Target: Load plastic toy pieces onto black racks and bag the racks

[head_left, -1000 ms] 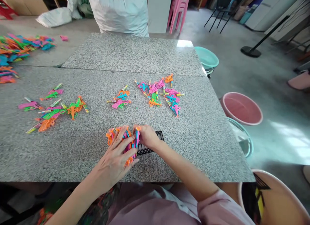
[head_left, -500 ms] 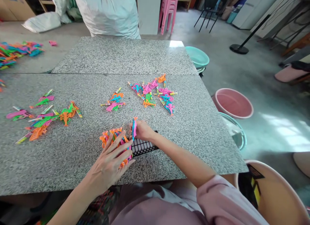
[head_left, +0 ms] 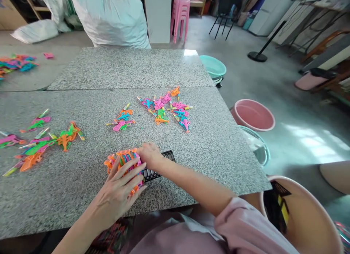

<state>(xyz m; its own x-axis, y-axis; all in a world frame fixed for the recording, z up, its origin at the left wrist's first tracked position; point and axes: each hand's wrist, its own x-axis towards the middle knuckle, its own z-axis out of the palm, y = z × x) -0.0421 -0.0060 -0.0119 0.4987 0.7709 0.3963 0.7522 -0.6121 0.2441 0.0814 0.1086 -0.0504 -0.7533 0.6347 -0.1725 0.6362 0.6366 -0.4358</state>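
Observation:
A row of brightly coloured plastic toys with orange ends [head_left: 127, 152] stands packed in a black slotted rack [head_left: 168, 156], whose right part shows bare slots. Across the top of the row lies my left hand [head_left: 120, 181], its fingers stretched out and spread, the thumb towards the near side. My right hand [head_left: 150, 156] is at the right end of the row, above the rack. Its fingers are bent down against a pink toy [head_left: 139, 161] at that end; the fingertips are mostly hidden.
Loose gun-shaped toys with small tubes lie in a left pile [head_left: 41, 144], a middle group [head_left: 122, 119] and a right pile [head_left: 166, 108] on the speckled stone table [head_left: 207, 155]. A white sack [head_left: 112, 20] stands behind. Basins, including a pink one [head_left: 254, 115], stand right of the table.
My right hand has lowered the blue and pink toy it held upright to the right end of the row. My left hand stays on the row; the whole view has shifted slightly.

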